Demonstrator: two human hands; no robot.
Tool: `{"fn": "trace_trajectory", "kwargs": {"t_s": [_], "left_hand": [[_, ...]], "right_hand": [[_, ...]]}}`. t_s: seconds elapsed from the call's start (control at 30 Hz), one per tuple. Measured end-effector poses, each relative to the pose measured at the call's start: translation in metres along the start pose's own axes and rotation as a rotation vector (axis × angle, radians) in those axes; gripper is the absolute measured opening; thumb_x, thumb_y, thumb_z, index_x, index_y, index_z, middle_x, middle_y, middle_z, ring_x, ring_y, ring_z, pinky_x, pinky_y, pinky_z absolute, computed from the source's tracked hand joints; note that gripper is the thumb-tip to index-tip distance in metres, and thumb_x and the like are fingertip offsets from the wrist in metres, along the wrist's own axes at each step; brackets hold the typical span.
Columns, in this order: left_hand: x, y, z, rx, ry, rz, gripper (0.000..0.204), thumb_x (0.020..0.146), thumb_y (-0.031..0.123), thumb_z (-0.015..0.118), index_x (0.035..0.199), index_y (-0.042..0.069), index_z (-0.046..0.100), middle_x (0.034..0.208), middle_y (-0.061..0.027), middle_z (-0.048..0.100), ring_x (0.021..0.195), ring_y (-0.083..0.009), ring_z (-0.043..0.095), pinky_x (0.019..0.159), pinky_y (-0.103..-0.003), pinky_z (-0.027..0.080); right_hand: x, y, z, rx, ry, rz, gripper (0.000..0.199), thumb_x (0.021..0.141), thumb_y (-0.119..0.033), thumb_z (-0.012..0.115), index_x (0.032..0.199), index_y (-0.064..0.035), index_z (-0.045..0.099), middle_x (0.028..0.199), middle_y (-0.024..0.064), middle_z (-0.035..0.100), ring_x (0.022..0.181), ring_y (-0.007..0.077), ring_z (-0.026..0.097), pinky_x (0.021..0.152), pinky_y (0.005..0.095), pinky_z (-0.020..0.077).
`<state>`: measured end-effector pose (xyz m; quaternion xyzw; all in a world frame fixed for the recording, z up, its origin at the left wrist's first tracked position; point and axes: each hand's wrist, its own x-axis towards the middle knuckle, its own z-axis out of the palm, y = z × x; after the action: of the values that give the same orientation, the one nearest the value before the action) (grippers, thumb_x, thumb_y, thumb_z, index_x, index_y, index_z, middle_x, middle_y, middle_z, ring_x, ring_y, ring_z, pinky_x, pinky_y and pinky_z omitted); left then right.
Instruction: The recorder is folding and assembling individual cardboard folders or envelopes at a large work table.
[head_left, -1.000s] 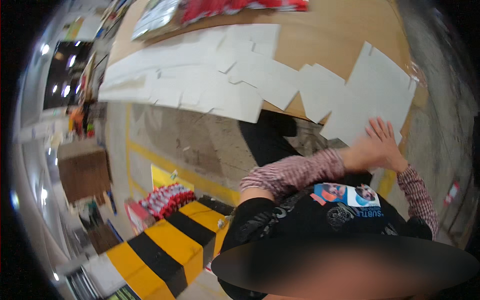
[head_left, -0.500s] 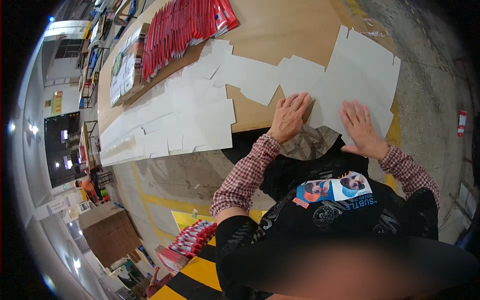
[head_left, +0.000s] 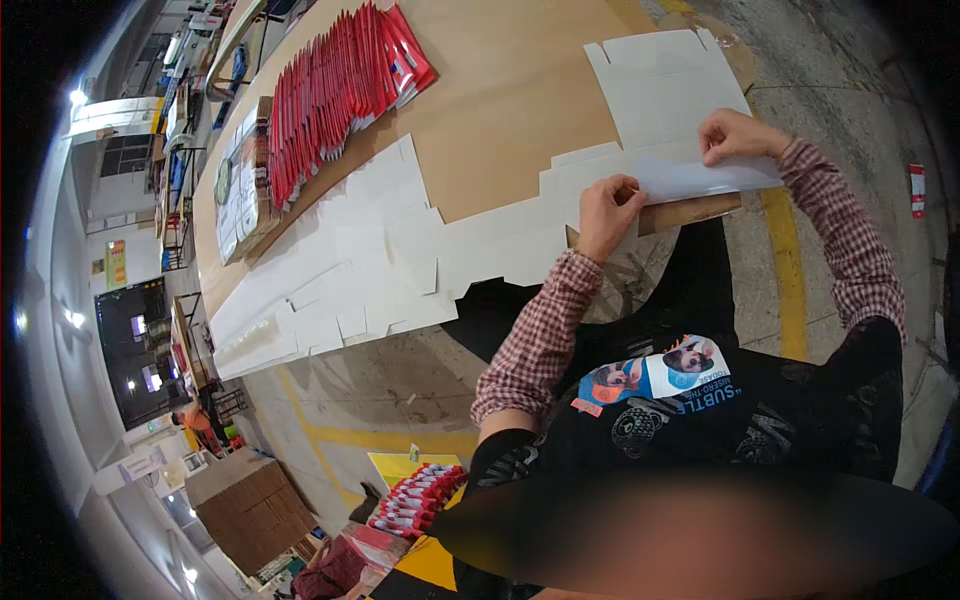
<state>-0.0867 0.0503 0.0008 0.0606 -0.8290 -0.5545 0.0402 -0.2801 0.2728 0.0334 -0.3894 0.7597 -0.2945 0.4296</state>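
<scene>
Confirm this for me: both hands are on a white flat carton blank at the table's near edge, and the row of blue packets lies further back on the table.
Not quite: the packets are red, not blue, as the head view shows. The rest holds: the left hand and the right hand are both on the white flat carton blank at the near edge of the table, and the row of packets lies further back.

The worktop (head_left: 500, 100) is smooth, matt brown board. On its near edge the flat white box blanks (head_left: 380, 240) look like matt card, as does the folded blank (head_left: 690, 175) at its right end. At its far side, the red packets (head_left: 335, 95) shine like glossy plastic film.
</scene>
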Motion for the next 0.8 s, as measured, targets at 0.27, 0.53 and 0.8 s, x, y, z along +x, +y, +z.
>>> {"fn": "trace_trajectory", "kwargs": {"t_s": [0.27, 0.53, 0.8], "left_hand": [[-0.014, 0.003, 0.034, 0.652, 0.117, 0.109, 0.039, 0.074, 0.009, 0.066, 0.111, 0.002, 0.058, 0.109, -0.0121, 0.062, 0.098, -0.0246, 0.058, 0.077, -0.033, 0.046], [-0.058, -0.019, -0.027, 1.088, -0.115, 0.557, 0.057, 0.078, 0.014, 0.056, 0.133, 0.006, 0.042, 0.137, -0.0089, 0.042, 0.124, -0.026, 0.041, 0.094, -0.049, 0.035], [-0.049, -0.026, -0.007, 0.736, 0.092, 0.311, 0.054, 0.073, 0.007, 0.058, 0.126, 0.008, 0.048, 0.133, -0.0069, 0.046, 0.125, -0.0326, 0.038, 0.1, -0.055, 0.028]], "right_hand": [[-0.001, 0.001, 0.087, -0.821, 0.749, -0.166, 0.054, 0.089, -0.028, 0.051, 0.139, -0.0146, 0.036, 0.143, 0.01, 0.029, 0.132, 0.0304, 0.028, 0.107, 0.0474, 0.0221], [-0.008, -0.002, 0.099, -0.839, 0.657, -0.052, 0.06, 0.093, -0.032, 0.042, 0.147, -0.0196, 0.018, 0.152, 0.0082, 0.013, 0.14, 0.0283, 0.011, 0.111, 0.0501, 0.0091], [-0.005, -0.011, 0.106, -0.836, 0.661, -0.036, 0.061, 0.091, -0.032, 0.047, 0.146, -0.0207, 0.021, 0.152, 0.0092, 0.014, 0.14, 0.0288, 0.013, 0.111, 0.0523, 0.0087]]}}
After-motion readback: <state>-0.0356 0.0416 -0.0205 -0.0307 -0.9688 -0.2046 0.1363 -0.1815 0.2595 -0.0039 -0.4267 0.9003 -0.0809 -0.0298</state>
